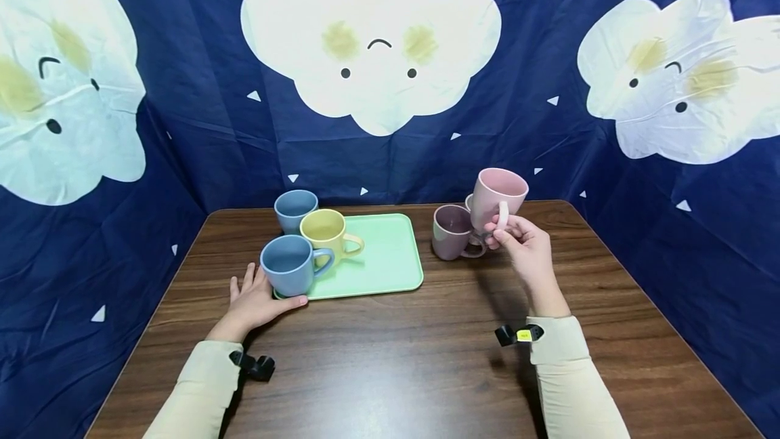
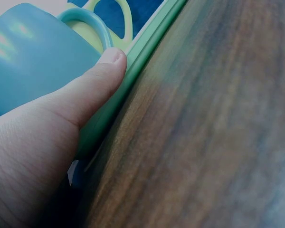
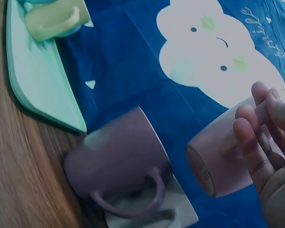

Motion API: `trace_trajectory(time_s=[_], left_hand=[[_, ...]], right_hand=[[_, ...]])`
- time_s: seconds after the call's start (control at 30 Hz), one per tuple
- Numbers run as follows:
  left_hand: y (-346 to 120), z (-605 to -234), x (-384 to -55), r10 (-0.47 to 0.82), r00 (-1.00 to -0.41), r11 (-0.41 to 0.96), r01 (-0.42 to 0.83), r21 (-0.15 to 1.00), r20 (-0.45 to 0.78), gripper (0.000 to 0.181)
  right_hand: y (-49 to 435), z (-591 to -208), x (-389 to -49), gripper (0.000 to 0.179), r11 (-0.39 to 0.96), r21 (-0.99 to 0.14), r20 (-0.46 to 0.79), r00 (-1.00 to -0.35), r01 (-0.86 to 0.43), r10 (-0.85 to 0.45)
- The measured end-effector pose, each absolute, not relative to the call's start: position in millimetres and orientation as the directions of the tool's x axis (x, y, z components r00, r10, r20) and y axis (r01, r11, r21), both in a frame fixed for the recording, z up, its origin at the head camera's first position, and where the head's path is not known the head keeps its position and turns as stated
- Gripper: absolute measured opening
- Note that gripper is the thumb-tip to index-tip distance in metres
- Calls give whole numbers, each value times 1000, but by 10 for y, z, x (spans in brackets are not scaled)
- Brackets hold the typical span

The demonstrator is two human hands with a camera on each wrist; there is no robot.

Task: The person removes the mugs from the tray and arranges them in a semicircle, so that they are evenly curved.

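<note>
My right hand (image 1: pixel 529 249) pinches the handle of a pink mug (image 1: pixel 498 195), holding it tilted in the air. Just left of it, a purple mug (image 1: pixel 449 242) stands on the table, with a pale mug (image 3: pixel 180 197) partly hidden behind it. On the left, my left hand (image 1: pixel 254 303) rests at the near left corner of a mint green tray (image 1: pixel 384 256), fingers spread and thumb along the tray's edge. A blue mug (image 1: pixel 286 276) stands right beside that hand at the tray's left end. Behind it are a yellow mug (image 1: pixel 321 229) and a second blue mug (image 1: pixel 295 204).
The wooden table (image 1: pixel 390 358) reaches back to a dark blue cloth (image 1: pixel 207 120) printed with white clouds, which hangs behind and at both sides. Each wrist wears a small black camera on a strap.
</note>
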State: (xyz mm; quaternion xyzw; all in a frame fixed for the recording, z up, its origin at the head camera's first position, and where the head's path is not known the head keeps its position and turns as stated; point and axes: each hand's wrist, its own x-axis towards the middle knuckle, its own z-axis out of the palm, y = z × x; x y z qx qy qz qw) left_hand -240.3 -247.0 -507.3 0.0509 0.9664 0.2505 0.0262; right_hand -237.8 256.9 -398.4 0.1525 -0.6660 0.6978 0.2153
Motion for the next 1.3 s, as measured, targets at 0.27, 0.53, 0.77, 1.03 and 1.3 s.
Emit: trace_trajectory(time_s=[0.27,0.53,0.77,1.03,1.3], left_hand=[[-2485,-5078,-2398,110,-994,869,83,487,-27,129],[-2490,-5078,-2401,109,-994,857,91,508,-4,130],[-2503,-5093,-2404,121,-993,843,112,526,17,128],[-2500,-5147,-2427,107,-994,853,92,514,1,133],[-2491,-5111,-2413,106,-994,855,89,510,-6,131]], right_hand=[[2741,-4029,-2421,23,-34,-872,476,-862,-488,176],[2902,-4069,-2452,19,-7,-885,451,-864,-465,224],[3022,-4129,-2498,19,32,-885,458,-853,-465,250],[3123,-4287,-2555,24,47,-900,428,-862,-432,272],[3195,-4511,-2633,28,-15,-925,359,-888,-379,288]])
